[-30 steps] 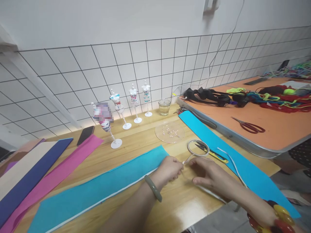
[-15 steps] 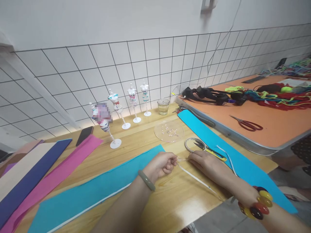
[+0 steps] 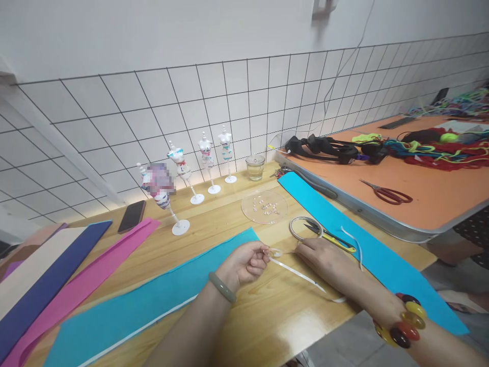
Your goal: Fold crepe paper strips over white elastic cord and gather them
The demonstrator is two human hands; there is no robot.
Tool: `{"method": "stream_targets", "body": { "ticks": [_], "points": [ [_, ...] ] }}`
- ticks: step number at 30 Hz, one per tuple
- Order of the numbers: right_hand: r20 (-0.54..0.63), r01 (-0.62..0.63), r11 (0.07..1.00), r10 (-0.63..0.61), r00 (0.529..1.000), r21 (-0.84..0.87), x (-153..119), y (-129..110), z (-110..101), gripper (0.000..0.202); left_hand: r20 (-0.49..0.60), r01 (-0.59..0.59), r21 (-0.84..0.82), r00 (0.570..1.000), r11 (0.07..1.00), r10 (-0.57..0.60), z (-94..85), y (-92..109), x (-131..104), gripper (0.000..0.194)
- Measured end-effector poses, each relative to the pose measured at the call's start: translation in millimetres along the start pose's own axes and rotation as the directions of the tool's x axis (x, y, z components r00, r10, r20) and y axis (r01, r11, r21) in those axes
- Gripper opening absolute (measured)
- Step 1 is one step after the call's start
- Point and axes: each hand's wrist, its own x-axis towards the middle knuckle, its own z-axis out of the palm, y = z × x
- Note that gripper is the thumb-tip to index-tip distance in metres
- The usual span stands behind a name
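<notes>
White strip (image 3: 292, 271) ran over the tabletop (image 3: 263, 316), pinched in the left hand (image 3: 248, 262); that hand had just pulled away from the right hand (image 3: 324, 260), exposing a pale curl (image 3: 278, 255); couldn't tell right fingers' grip

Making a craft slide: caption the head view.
Left hand pinches a white ribbon near turquoise fabric; right hand beside yellow-handled snips.

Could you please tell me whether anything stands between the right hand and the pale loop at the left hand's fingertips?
Nothing visible blocks that gap: wooden table shows between the right hand and the pale loop by the left hand. The round ring lies farther back.
</notes>
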Motion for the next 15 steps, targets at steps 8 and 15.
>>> {"method": "stream_targets", "body": {
  "ticks": [8, 15],
  "points": [
    [-0.006, 0.006, 0.998, -0.007, 1.000, -0.066, -1.0, 0.4, 5.1, 0.019, -0.032, 0.008, -0.004, 0.999, 1.000, -0.009, -1.3, -1.1, -0.8, 0.021],
    [-0.048, 0.009, 0.999, -0.011, 0.999, -0.038, -1.0, 2.8, 9.0, 0.022, -0.034, 0.009, -0.008, 0.999, 1.000, -0.009, -3.9, -4.2, -1.6, 0.017]
  ]
}}
